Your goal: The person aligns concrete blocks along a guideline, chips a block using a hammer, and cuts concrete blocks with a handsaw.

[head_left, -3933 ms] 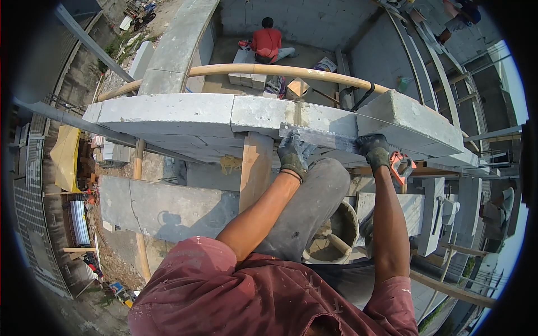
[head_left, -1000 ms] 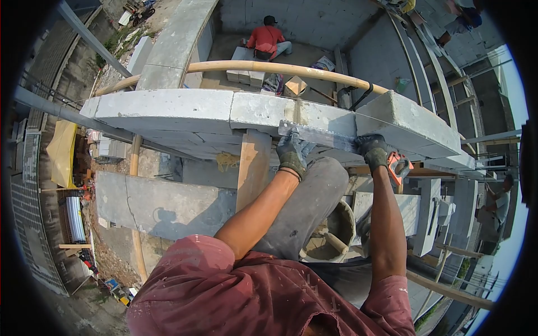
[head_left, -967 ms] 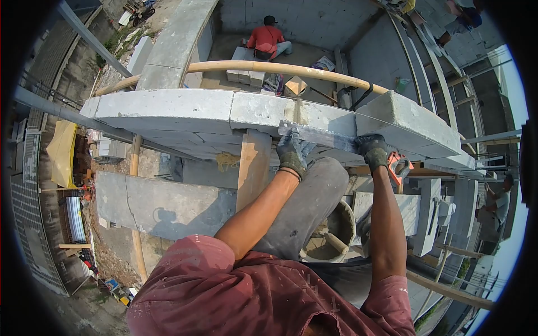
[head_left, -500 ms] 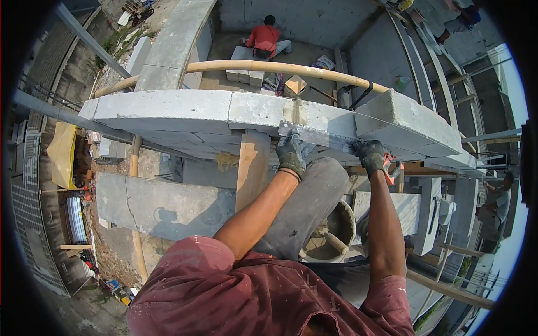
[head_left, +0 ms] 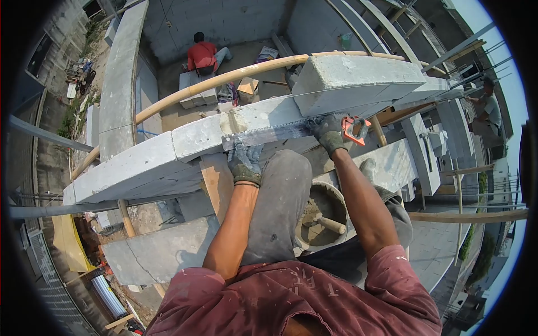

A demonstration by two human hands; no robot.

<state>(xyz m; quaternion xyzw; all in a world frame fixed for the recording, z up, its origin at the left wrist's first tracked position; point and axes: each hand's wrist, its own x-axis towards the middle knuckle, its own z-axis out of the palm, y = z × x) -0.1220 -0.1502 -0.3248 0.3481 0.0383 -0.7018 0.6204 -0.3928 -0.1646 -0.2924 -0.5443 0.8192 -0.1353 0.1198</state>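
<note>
A hand saw with a toothed grey blade [head_left: 269, 135] and an orange handle [head_left: 355, 130] lies lengthwise along the near side of a light grey block wall [head_left: 199, 136]. My left hand [head_left: 245, 161], in a dark, dusty glove, grips the blade's far-left end from below. My right hand [head_left: 329, 133], gloved too, is closed around the blade close to the handle. Just beyond the right hand, a larger block [head_left: 358, 81] sits on top of the wall. Between my knees stands a bucket [head_left: 343, 204] of grey mortar, with a wooden-handled tool [head_left: 332, 225] in it.
A bamboo pole [head_left: 224, 77] runs behind the wall. Inside the room beyond, a person in red [head_left: 202, 56] crouches by stacked blocks [head_left: 193, 92]. Another person [head_left: 488, 106] is at the far right. A wooden board [head_left: 216, 182] leans below the wall; ground lies far down at left.
My view has turned to the right, so the wall and both hands appear further left. The saw stays against the wall in both hands, and its orange handle shows more fully.
</note>
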